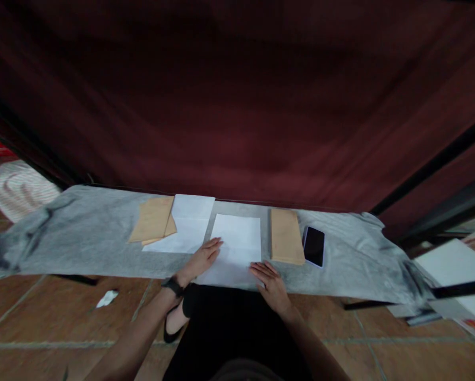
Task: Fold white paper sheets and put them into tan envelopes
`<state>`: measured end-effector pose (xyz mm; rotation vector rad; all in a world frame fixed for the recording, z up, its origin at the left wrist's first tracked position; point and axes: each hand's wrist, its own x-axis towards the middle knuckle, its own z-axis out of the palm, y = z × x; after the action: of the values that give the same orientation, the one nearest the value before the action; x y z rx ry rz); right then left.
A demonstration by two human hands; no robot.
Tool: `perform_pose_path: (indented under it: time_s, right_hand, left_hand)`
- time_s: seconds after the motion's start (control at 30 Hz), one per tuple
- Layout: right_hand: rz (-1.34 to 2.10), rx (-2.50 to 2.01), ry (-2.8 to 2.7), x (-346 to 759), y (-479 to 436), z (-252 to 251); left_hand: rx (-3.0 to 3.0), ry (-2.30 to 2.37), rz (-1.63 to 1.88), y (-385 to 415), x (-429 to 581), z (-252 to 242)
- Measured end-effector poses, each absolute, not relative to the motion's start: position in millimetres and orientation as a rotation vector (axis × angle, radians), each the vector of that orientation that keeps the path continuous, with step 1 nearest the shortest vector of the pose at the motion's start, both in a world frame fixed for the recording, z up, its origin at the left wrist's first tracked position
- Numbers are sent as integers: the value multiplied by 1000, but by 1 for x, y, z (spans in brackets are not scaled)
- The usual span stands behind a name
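A white sheet of paper (239, 233) lies flat on the grey cloth in front of me, with a faint crease across it. My left hand (203, 259) rests on its left edge, fingers stretched out. At the lower right edge of the sheet lies my right hand (271, 283), its fingers extended and touching the paper. Left of the sheet are more white papers (191, 222), partly under a few brown envelopes (152, 219). A neat stack of brown envelopes (287, 235) sits to the right of the sheet.
Beside the envelope stack lies a phone (314, 246) with a dark screen. The grey cloth (98, 227) covers a long narrow table against a dark red curtain (237, 132). A crumpled white tissue (107, 298) is on the tiled floor. White boards (447, 270) stand at the right.
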<state>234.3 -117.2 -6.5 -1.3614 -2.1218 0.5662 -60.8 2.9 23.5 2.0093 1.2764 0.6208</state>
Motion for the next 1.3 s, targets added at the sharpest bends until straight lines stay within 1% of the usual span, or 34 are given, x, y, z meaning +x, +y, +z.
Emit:
perform_pose_path:
  time_s: [0.1,0.17,0.27,0.37,0.6,0.77,0.93,1.1,1.3]
  right_hand:
    - [604,-1332,-2029,235,-117,-8]
    - [623,-1320,-1978,234,-116,-7]
    - [630,-1344,-1914,233,-117,-6]
    - [621,-1389,-1884,231,-120,-4]
    - [583,-1379,-1890,234,-121,0]
    - [557,-1614,-1692,227,-102,5]
    - [472,-1743,-1579,211,-81,12]
    - [401,-1848,-1487,202,-68,10]
    - [411,-1858,-1469,202,-59,7]
  left_hand:
    - [1756,1187,668,-27,-98,39]
    - [1692,1163,715,-44,-111,48]
    - [1701,1178,805,-59,-112,53]
    - [1668,1244,865,-64,-101,46]
    - [1622,1334,858,-64,-92,38]
    - [1647,1436,946,-54,-85,39]
    - [1735,1603,1032,-33,-72,32]
    - [1753,1715,960,-19,-62,34]
    - [1742,1819,879,-6,-56,39]
